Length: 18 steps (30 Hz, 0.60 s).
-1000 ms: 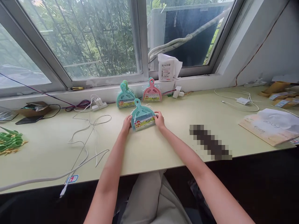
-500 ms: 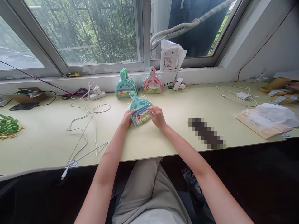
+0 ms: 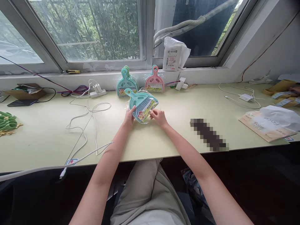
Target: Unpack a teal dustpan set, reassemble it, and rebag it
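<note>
My left hand [image 3: 129,118] grips the left edge of a turquoise dustpan and brush set [image 3: 138,100] in clear plastic wrap. The set is tilted, its handle up to the left, with blue-grey bristles and a printed label facing me. My right hand [image 3: 158,117] is closed in a pinch at the lower right edge of the package, by the label. Behind it, several wrapped turquoise and green dustpan sets [image 3: 126,84] lean against the sill. To their right stands a pink dustpan set [image 3: 154,80], wrapped too.
White cables [image 3: 90,115] trail over the left of the table [image 3: 173,137]. A power strip [image 3: 97,92] and a white adapter [image 3: 181,84] sit at the back. At the right lies a tissue pack [image 3: 264,125]; a blurred dark object [image 3: 209,135] is nearer. Green items [image 3: 8,123] lie far left.
The held dustpan set has turned clockwise, its right side rising and its handle moving left. My right hand has slid down along its edge, its fingers now drawn into a pinch.
</note>
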Each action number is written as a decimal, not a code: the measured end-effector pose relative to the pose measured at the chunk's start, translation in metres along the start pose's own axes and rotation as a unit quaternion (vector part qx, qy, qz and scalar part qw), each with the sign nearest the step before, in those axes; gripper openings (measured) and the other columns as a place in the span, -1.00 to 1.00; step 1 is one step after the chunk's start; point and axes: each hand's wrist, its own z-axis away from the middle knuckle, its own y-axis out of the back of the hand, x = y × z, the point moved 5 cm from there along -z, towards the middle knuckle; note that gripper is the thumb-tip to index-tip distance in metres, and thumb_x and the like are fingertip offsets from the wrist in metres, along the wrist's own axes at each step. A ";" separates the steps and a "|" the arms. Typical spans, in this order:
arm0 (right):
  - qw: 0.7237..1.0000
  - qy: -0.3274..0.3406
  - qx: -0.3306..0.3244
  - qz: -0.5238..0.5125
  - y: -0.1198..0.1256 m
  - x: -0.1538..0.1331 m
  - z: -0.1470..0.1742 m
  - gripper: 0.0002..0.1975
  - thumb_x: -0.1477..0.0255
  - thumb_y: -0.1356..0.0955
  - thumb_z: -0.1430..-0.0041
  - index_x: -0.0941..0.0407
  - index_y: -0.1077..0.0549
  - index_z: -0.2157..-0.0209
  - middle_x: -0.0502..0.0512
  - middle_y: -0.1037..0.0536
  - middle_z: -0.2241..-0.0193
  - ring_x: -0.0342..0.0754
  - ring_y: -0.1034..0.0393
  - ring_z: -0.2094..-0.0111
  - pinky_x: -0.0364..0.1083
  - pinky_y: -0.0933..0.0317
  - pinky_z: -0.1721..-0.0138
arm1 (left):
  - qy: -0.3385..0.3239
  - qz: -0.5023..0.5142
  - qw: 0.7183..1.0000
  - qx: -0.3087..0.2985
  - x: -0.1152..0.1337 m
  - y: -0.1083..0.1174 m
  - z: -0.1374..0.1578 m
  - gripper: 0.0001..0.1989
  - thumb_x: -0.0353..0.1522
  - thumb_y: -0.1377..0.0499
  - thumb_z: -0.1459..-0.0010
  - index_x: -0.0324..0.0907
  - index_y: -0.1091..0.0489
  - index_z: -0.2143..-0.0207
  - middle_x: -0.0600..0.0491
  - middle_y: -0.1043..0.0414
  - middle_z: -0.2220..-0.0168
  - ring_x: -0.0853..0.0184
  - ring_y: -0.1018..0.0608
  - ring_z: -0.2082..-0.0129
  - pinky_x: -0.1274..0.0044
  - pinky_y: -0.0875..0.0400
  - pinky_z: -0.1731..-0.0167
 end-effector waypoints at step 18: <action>0.903 -0.242 0.109 -0.337 0.022 0.043 -0.011 -0.67 0.56 -0.39 -0.05 0.07 -0.21 0.18 0.00 -0.58 0.35 -0.11 -0.53 0.38 -0.10 -0.46 0.31 | 0.085 -0.112 0.974 -0.177 -0.001 -0.015 0.008 -0.51 -0.02 -0.14 -0.11 -0.13 -0.41 0.04 -0.07 -0.53 0.22 0.24 -0.60 0.32 0.43 -0.52 0.24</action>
